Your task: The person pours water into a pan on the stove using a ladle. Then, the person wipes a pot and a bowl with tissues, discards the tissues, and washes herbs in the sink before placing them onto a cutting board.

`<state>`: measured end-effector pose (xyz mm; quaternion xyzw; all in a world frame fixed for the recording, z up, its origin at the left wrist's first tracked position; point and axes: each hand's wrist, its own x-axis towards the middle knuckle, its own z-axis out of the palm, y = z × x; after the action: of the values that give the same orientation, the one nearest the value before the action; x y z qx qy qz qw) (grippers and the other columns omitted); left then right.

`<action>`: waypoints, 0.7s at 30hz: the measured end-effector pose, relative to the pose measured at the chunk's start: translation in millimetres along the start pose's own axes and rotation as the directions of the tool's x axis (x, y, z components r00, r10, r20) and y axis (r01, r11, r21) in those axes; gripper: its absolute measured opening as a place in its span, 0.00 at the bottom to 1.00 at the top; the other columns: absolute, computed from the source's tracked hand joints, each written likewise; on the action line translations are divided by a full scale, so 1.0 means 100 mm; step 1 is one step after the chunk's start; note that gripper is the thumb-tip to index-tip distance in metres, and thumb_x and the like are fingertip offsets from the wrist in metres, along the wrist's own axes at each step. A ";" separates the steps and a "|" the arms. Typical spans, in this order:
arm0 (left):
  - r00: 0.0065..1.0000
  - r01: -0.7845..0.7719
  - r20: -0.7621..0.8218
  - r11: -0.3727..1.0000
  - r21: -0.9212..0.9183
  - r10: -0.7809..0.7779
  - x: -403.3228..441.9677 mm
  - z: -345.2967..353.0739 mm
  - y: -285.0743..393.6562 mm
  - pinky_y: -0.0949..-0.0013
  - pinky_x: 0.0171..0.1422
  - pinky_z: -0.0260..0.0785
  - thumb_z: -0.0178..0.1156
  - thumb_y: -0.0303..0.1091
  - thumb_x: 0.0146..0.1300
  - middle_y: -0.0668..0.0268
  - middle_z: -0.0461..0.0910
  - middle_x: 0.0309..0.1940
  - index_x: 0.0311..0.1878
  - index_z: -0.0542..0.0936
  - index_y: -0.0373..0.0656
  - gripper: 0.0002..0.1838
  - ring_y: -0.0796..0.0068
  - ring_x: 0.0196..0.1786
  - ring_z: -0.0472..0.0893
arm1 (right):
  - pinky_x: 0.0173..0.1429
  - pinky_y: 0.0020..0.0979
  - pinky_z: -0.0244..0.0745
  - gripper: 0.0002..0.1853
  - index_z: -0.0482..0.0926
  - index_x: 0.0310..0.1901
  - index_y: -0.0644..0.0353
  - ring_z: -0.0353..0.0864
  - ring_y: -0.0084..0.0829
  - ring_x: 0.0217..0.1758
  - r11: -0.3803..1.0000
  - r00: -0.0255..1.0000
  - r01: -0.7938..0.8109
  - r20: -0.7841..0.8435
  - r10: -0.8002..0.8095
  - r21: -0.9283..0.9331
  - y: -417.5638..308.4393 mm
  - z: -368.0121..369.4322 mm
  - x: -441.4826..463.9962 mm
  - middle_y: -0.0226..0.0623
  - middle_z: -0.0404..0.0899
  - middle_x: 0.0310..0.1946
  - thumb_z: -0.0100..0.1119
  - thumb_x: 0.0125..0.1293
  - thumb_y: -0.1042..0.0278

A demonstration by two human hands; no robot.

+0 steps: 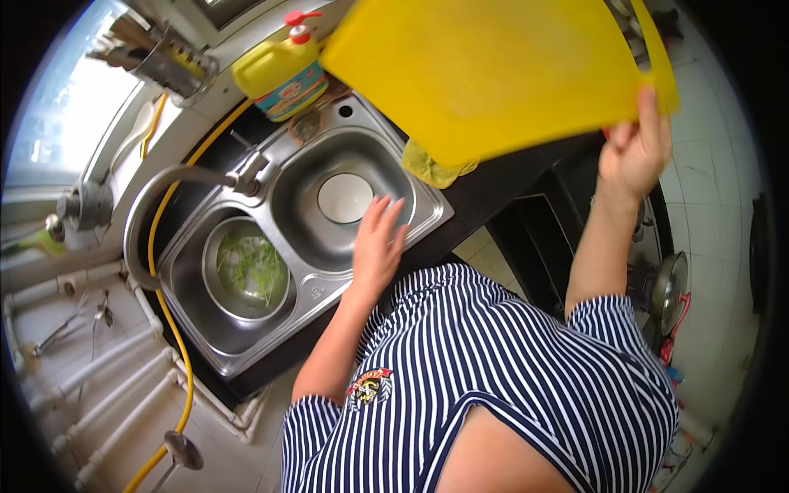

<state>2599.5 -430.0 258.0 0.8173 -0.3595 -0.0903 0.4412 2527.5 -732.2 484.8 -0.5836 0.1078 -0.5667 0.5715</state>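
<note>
My right hand [634,156] grips a yellow cutting board [493,74] by its corner near the handle slot, holding it up over the dark counter. Over the right sink basin [296,193], my left hand [380,246] has its fingers apart and holds nothing. Just past those fingertips a white bowl [341,197] sits in the basin; I cannot tell if they touch it. In the left basin, a metal pot [212,283] contains green leafy stems [251,267] in water. A yellow-green cloth [431,167] lies at the sink's right edge, partly under the board's lower edge.
A curved faucet [177,174] stands between the basins. Behind the sink are a yellow detergent jug [279,74] with a red pump and a metal utensil holder [177,66]. A yellow hose [164,300] runs down the left side. A lidded pan [667,292] is at the right.
</note>
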 end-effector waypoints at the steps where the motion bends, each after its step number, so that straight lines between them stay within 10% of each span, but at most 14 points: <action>1: 0.994 -0.087 0.070 0.995 0.042 0.084 0.23 0.22 -0.01 0.49 0.77 0.58 0.64 0.37 0.66 0.54 0.67 0.71 0.68 0.74 0.52 0.27 0.45 0.75 0.63 | 0.18 0.18 0.50 0.08 0.80 0.34 0.59 0.60 0.13 0.14 0.997 0.998 -0.032 -0.054 0.028 -0.077 -0.07 -0.26 -0.05 0.28 0.78 0.25 0.62 0.72 0.67; 7: 0.943 -0.316 0.243 0.834 0.453 0.226 1.27 1.37 -0.13 0.31 0.76 0.46 0.60 0.55 0.67 0.62 0.61 0.76 0.71 0.71 0.69 0.28 0.39 0.78 0.54 | 0.23 0.21 0.46 0.09 0.79 0.38 0.60 0.53 0.12 0.16 0.924 0.865 -0.333 -0.449 0.222 -0.186 -0.21 -1.73 -0.39 0.23 0.71 0.21 0.56 0.76 0.66; 13: 0.900 -0.425 0.237 0.861 0.280 0.367 1.81 1.63 -0.21 0.58 0.56 0.68 0.60 0.28 0.57 0.68 0.78 0.54 0.53 0.86 0.58 0.20 0.62 0.56 0.76 | 0.19 0.20 0.46 0.11 0.78 0.37 0.59 0.54 0.12 0.13 0.801 0.621 -0.576 -0.725 0.298 -0.164 -0.09 -2.43 -0.75 0.21 0.68 0.19 0.58 0.75 0.61; 21: 0.972 -0.123 -0.073 0.744 0.657 0.225 3.38 1.53 -0.82 0.47 0.70 0.63 0.55 0.42 0.70 0.57 0.72 0.68 0.69 0.75 0.59 0.24 0.51 0.69 0.71 | 0.16 0.17 0.47 0.09 0.78 0.38 0.57 0.59 0.10 0.14 0.644 0.424 -0.759 -0.682 0.596 0.091 0.95 -2.74 -0.91 0.21 0.74 0.23 0.64 0.71 0.61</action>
<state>2815.4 -727.3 159.8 0.8863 -0.4096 0.1415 0.1632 2331.3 -841.7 279.5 -0.3109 0.5935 -0.4347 0.6018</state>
